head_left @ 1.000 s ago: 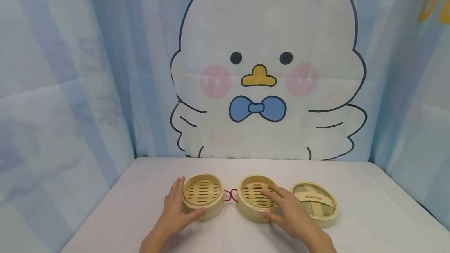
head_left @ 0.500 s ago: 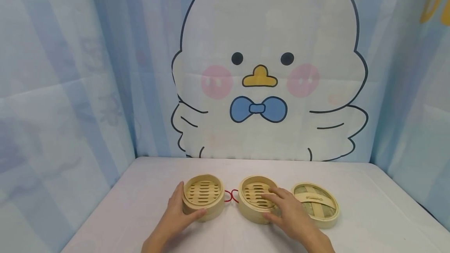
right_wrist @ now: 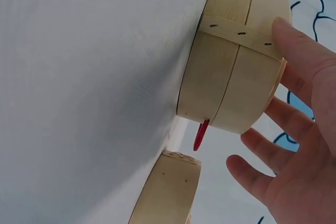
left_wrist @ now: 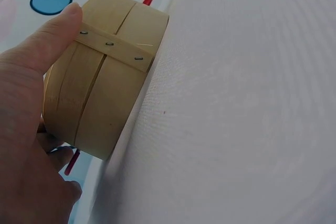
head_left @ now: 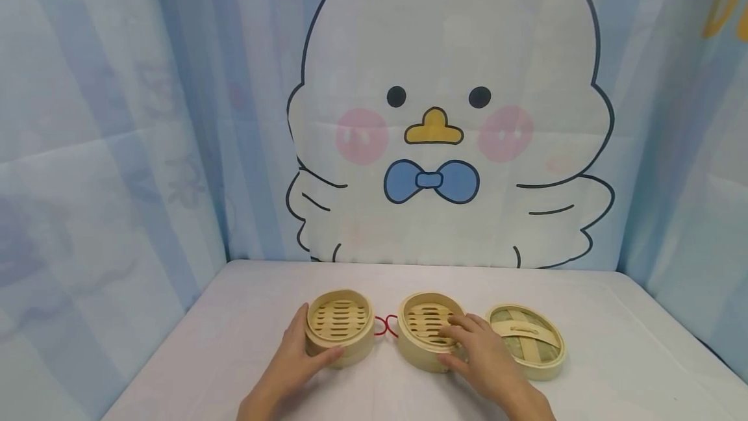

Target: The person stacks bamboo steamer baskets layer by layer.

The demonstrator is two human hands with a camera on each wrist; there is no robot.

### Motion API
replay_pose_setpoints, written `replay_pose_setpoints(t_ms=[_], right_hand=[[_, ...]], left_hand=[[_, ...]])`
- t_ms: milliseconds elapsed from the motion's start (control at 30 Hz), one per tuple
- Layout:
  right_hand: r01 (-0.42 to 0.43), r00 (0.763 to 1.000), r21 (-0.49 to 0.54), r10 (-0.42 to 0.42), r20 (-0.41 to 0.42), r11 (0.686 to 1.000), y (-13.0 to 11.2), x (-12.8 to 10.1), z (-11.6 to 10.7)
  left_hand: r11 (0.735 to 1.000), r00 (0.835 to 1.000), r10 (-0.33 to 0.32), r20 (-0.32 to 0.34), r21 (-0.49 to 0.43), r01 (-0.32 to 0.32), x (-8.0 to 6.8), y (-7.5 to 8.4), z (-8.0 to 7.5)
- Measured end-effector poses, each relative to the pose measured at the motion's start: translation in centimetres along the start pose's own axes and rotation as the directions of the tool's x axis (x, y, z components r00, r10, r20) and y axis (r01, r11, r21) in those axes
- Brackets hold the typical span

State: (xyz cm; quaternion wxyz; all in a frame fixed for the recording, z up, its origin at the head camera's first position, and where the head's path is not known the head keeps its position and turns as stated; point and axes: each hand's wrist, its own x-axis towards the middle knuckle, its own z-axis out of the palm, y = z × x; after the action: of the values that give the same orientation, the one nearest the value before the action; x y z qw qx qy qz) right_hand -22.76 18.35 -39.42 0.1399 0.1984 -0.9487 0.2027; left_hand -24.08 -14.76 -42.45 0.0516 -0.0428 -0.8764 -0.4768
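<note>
Two small round bamboo steamer baskets with slotted floors stand on the white table in the head view. My left hand holds the left steamer basket, thumb on its near wall and fingers around its left side. At the right steamer basket, my right hand has its thumb against the near wall and its fingers at the right rim. The right wrist view shows the little finger apart from that basket's wall. Red cord loops lie between the baskets.
A round bamboo lid with a strap handle leans slightly at the right, close to my right hand. The white tabletop runs up to a backdrop with a cartoon bird. Striped curtains hang on both sides.
My left fingers have drawn in from pointing upward to lying along the left basket's side. The right fingers have bent slightly closer to the right basket's rim. Baskets and lid keep their places.
</note>
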Motion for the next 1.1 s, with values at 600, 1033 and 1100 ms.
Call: replay_pose_setpoints(t_ms=[600,1033,1100], right_hand=[[0.024,0.999,0.157,-0.019,-0.036,0.987,1.1,-0.1,-0.5],[0.108,0.991,0.21,-0.09,-0.094,0.972,1.6,0.0,-0.2],[0.115,0.991,0.218,-0.095,-0.099,0.969,1.6,0.0,-0.1]], left_hand=[[0.998,0.999,0.039,-0.02,-0.042,-0.04,0.3,-0.5,0.1],[1.0,0.999,0.012,-0.036,-0.018,-0.012,0.1,-0.7,-0.1],[1.0,0.999,0.012,-0.037,-0.022,-0.013,0.2,-0.8,0.0]])
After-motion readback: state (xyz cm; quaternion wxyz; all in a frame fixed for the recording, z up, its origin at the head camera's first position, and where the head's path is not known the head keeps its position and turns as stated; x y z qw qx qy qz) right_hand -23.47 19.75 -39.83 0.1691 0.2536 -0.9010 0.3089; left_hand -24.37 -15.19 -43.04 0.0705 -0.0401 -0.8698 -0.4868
